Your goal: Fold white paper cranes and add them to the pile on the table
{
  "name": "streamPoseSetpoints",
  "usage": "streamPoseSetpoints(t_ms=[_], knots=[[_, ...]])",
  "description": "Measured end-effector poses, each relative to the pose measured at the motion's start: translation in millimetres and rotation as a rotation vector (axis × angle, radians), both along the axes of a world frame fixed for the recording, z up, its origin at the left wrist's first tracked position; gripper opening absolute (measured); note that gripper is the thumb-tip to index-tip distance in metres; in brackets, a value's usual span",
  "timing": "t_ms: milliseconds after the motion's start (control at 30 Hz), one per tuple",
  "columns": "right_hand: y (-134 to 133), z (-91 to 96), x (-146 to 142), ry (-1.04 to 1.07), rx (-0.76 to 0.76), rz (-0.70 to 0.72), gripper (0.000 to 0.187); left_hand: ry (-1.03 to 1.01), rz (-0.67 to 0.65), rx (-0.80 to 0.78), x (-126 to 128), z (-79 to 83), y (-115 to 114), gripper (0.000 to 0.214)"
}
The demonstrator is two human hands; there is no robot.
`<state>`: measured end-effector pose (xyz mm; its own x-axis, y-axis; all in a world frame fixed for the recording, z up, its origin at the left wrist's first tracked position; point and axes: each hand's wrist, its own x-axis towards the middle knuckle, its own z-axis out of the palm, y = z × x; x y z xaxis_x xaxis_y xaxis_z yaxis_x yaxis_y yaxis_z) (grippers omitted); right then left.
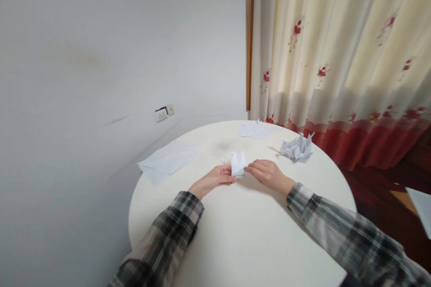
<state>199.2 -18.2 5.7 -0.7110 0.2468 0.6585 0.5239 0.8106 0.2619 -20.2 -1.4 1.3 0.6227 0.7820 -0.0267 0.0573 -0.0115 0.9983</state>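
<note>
Head view: small white folded-paper figure with two upright points (238, 168) held over round white table (242, 237). Left hand (219, 176) pinches left side, apparently bracing; right hand (267, 173) pinches lower right edge, likely steadying. Spiky white folded-paper pile (297, 148) sits apart, probably avoiding contact.

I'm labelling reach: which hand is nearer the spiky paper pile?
Right. The right hand is left of the pile, apart from it; the left hand is farther left.
</note>
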Motion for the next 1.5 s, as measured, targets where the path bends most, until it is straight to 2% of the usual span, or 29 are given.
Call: streamPoseSetpoints(t_ms=[100, 233, 333, 433, 533, 667, 800, 900, 1133, 1367, 1500], knots=[[2, -1.4, -4, 0.143, -0.167, -0.017, 0.018, -0.03, 0.064, 0.06, 2, -2.1, 4, 0.029], [-2, -0.9, -16, 0.497, -0.591, -0.064, 0.021, -0.075, 0.209, 0.125, 4, -8.5, 12, 0.032], [-4, -0.7, -23, 0.697, -0.896, 0.03, 0.022, -0.087, 0.273, 0.158, 5, -11.4, 16, 0.029], [-2, -2.5, -23, 0.83, -1.042, 0.154, 0.026, -0.083, 0.317, 0.183, 6, -10.4, 15, 0.028], [2, -5.3, -20, 0.936, -1.033, 0.182, 0.027, -0.055, 0.33, 0.185, 6, -7.6, 13, 0.024], [7, -7.2, -17, 1.027, -0.955, 0.121, 0.024, -0.063, 0.292, 0.167, 5, -5.5, 10, 0.022], [8, -7.2, -19, 0.925, -0.908, 0.001, 0.023, -0.117, 0.266, 0.174, 5, -4.4, 8, 0.024], [7, -8.8, -24, 0.823, -0.946, -0.038, 0.024, -0.121, 0.25, 0.207, 6, -4.1, 7, 0.024], [6, -12.3, -29, 0.732, -0.929, -0.034, 0.016, -0.063, 0.259, 0.286, 8, -11.3, 11, 0.018], [10, -14.3, -28, 0.733, -0.888, -0.045, 0.013, -0.172, 0.359, 0.206, 13, -8.1, 9, 0.035], [7, -11.5, -27, 0.712, -0.892, -0.036, 0.013, -0.137, 0.357, 0.219, 13, -6.5, 8, 0.023]])
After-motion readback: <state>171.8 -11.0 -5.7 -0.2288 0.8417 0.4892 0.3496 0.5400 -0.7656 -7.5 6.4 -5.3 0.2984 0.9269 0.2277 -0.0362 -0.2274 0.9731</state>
